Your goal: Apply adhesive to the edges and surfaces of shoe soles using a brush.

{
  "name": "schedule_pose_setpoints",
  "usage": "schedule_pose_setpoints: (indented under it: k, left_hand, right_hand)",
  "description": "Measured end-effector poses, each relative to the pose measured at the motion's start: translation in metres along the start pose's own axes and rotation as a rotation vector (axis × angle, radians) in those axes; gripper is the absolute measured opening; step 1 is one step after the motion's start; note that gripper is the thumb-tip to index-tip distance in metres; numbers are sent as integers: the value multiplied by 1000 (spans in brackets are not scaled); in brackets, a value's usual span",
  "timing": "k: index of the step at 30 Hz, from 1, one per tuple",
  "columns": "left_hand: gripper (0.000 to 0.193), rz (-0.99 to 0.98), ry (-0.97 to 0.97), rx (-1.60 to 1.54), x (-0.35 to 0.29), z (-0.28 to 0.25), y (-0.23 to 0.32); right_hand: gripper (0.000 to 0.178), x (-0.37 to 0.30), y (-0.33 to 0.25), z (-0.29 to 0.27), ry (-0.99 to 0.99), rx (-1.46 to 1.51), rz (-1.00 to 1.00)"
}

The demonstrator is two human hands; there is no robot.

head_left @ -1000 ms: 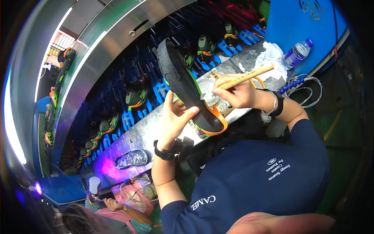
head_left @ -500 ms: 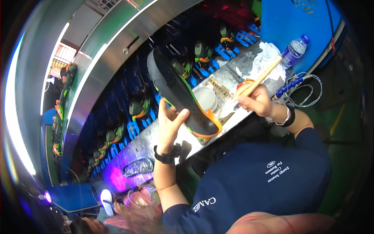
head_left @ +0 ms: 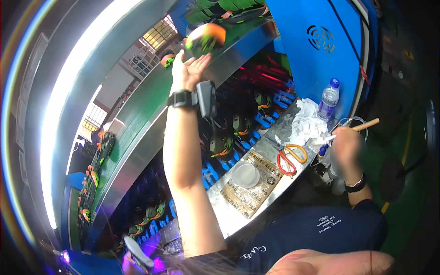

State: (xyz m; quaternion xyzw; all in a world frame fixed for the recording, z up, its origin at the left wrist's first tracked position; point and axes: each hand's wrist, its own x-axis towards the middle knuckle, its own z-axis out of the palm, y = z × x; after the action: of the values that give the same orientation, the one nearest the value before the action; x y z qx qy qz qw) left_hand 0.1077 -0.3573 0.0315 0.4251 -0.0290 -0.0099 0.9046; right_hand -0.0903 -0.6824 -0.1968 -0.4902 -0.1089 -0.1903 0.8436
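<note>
My left arm reaches up over the upper green belt, and my left hand has its fingers spread, palm up. Just beyond the fingertips is a blurred shoe in orange, green and black; whether the fingers touch it is unclear. My right hand, smeared by motion, grips a brush with a pale wooden handle and whitish bristle end, right of the bench. Nearest to it are scissors with orange and red handles and a heap of white tissue. A round translucent bowl sits on printed brown cardboard.
A water bottle stands by the blue panel. Shoes in blue holders line the lower level under the metal-edged belt. More shoes sit at the belt's left. A grey sole shows at lower left.
My left hand has moved from over the bench up to the green belt and no longer grips the shoe sole. My right hand has moved right and down with the brush.
</note>
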Motion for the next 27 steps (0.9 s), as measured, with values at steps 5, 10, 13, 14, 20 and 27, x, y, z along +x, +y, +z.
schedule_pose_setpoints:
  k: [5, 10, 13, 14, 20, 27]
  left_hand:
    - [32, 22, -370, 538, -67, -12, -96]
    - [23, -146, -250, 695, -199, -89, -176]
    - [25, -186, -87, 560, -251, -128, -199]
    - [24, -182, -44, 489, -262, -138, -205]
    - [27, -133, 285, 339, -328, -191, -219]
    - [25, -56, 391, 229, -349, -209, -214]
  right_hand:
    - [16, -6, 8, -21, 82, -14, 45]
    - [14, 8, 22, 6, 15, 46, 165]
    - [13, 16, 31, 36, -104, 215, 370]
    - [12, 18, 36, 44, -134, 290, 431]
    - [15, 18, 60, 85, -356, 455, 668]
    - [18, 11, 69, 115, -473, 422, 713]
